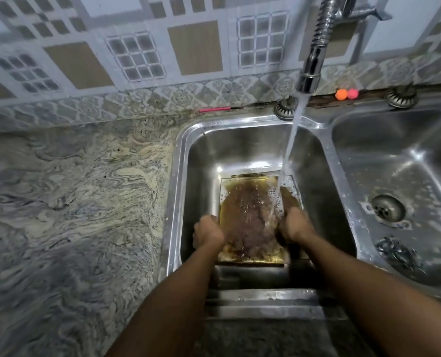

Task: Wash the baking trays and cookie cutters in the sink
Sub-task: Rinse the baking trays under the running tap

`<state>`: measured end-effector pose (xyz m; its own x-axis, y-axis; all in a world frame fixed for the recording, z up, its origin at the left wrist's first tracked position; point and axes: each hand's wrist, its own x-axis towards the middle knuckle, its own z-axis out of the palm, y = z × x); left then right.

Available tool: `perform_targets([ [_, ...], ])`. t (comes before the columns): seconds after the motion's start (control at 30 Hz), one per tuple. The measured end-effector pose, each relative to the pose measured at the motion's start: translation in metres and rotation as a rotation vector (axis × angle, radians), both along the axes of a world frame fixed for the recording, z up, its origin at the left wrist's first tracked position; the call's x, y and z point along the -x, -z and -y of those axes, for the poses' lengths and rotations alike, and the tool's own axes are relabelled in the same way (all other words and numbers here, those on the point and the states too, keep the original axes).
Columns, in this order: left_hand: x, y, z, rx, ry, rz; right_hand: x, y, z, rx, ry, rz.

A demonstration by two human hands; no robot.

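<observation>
stainless steel double sink (pixel 178 176), set in a marbled stone counter (pixel 72 202). the baking tray (pixel 250 262) lies in the left basin, near its middle, with its long side running away from the person. it holds brown, bubbling water.

the left hand (pixel 208 231) grips the tray's left rim, fingers curled together over the edge. the right hand (pixel 295 224) holds the right rim likewise, fingers bent down over it (tips lost in blur and water, so whether they are spread cannot be told).

a chrome tap (pixel 314 55) is running; its stream (pixel 293 140) strikes the tray's far right corner.

the right basin (pixel 394 163) has an open drain (pixel 388 208) and, nearer the person, a dark tangled object (pixel 397 253), too blurred to identify.

on the back ledge: a left strainer plug (pixel 285 109) just behind the stream, a right strainer plug (pixel 402 97), an orange ball (pixel 341 94) touching a pink ball (pixel 353 93), and a pink stick (pixel 214 109).
</observation>
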<state>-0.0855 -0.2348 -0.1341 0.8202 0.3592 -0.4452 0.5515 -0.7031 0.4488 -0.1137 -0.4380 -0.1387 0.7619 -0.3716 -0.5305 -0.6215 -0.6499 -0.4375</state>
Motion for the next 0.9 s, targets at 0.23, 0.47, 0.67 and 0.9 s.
perform_targets([
  [0.23, 0.002, -0.029, 0.016, 0.164, 0.058, 0.08, 0.018, -0.04, 0.018, 0.025, 0.029, 0.206],
  [0.47, 0.009, -0.049, 0.033, 0.208, 0.092, 0.148, 0.038, -0.074, 0.038, 0.071, -0.053, 0.391],
  [0.67, 0.018, -0.059, 0.038, 0.221, 0.086, 0.19, 0.061, -0.08, 0.044, 0.014, -0.11, 0.442],
  [0.9, 0.012, -0.068, 0.041, 0.274, 0.081, 0.196, 0.059, -0.105, 0.039, -0.108, -0.116, 0.567],
])
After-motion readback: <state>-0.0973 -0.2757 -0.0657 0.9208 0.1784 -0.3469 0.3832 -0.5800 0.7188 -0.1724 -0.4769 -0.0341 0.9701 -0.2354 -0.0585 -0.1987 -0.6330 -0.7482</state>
